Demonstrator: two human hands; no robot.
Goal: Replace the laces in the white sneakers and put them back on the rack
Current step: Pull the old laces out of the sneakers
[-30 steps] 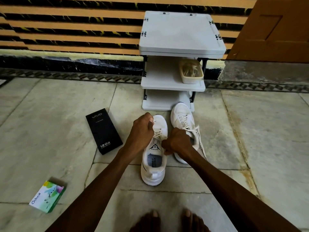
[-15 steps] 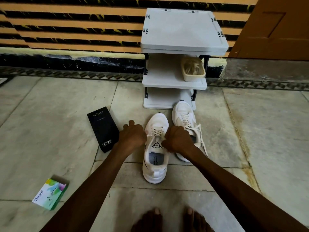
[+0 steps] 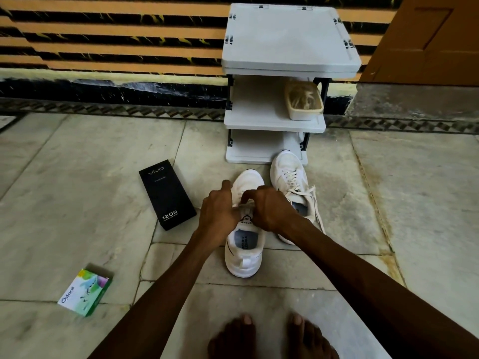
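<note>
Step in hand: lacing near sneaker (image 3: 243,265) — L hand (image 3: 219,211) and R hand (image 3: 269,208) both pinch its lace (image 3: 244,203) by the tongue. Next, prob.: knot it — then to rack (image 3: 285,40).

The floor (image 3: 77,190) is pale marble slabs with dark seams, kinda stained right of the white three-shelf rack (image 3: 290,42). Behind the rack the wall (image 3: 116,47) has orange and black stripes, brown wooden door (image 3: 427,35) to its right.

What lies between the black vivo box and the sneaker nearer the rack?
Head view: the other white sneaker, with the left hand and right hand holding its laces.
</note>
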